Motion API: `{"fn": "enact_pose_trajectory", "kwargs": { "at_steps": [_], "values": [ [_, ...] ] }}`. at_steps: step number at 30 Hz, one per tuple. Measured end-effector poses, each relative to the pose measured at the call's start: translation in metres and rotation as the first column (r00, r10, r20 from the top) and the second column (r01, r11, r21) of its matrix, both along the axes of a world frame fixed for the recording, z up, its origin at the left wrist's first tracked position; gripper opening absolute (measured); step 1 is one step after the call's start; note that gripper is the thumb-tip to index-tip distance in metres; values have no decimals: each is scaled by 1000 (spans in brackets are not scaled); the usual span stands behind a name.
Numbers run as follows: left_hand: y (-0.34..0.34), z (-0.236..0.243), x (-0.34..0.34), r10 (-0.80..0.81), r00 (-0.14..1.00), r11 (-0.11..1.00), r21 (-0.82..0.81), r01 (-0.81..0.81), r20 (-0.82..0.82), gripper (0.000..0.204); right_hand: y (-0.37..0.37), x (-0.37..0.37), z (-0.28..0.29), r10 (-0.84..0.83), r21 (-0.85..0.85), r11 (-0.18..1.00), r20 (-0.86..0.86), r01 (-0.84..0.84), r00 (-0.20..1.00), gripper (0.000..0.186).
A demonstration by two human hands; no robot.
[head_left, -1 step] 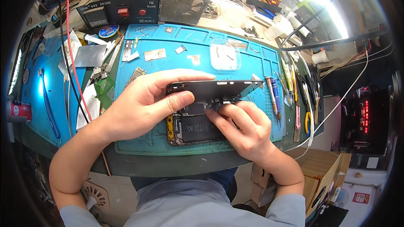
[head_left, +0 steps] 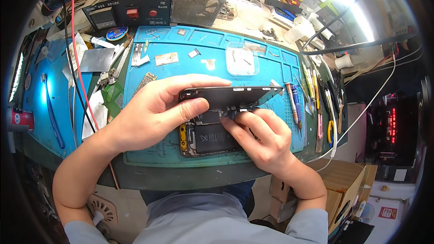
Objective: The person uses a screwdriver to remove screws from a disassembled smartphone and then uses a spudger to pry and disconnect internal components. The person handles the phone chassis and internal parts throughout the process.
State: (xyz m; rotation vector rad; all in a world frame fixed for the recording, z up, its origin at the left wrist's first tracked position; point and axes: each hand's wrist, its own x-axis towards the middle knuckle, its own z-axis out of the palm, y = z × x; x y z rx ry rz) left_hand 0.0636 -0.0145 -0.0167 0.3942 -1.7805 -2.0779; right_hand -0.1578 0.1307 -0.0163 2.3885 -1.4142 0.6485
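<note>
An opened smartphone lies on the blue mat, its dark battery [head_left: 210, 138] and inner boards exposed. Its screen [head_left: 239, 96] is tilted up along the far side. My left hand [head_left: 151, 110] grips the screen's left end, thumb on the inner face and fingers behind it. My right hand [head_left: 264, 138] reaches inside the phone, thumb and fingertips pinched together close to the boards, under the raised screen. Whatever lies between those fingertips is hidden. A yellow part [head_left: 183, 138] shows at the phone's left edge.
The blue repair mat [head_left: 153, 156] carries small metal pieces and a clear plastic box [head_left: 242, 61]. Screwdrivers [head_left: 296, 106] and other hand tools lie to the right. A dark power unit [head_left: 129, 13] stands at the back left. A red cable [head_left: 80, 70] hangs down the left side.
</note>
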Motion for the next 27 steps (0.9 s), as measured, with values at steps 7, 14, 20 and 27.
{"fn": "enact_pose_trajectory", "kwargs": {
  "at_steps": [7,14,20,27],
  "values": [
    [0,1,0,13,1000,1000,-25,-13,4,38,0,0,0,-6,-6,1000,-22,6,1000,37],
    [0,4,1,5,1000,1000,-24,-4,21,38,1,1,0,-6,-1,1000,-26,6,1000,37],
    [0,5,1,1,1000,999,-36,0,24,38,1,1,1,-12,-6,1000,-49,12,999,36],
    [0,3,1,8,1000,999,-50,-6,25,38,5,5,1,-52,16,998,-68,54,996,50]
  ]
}}
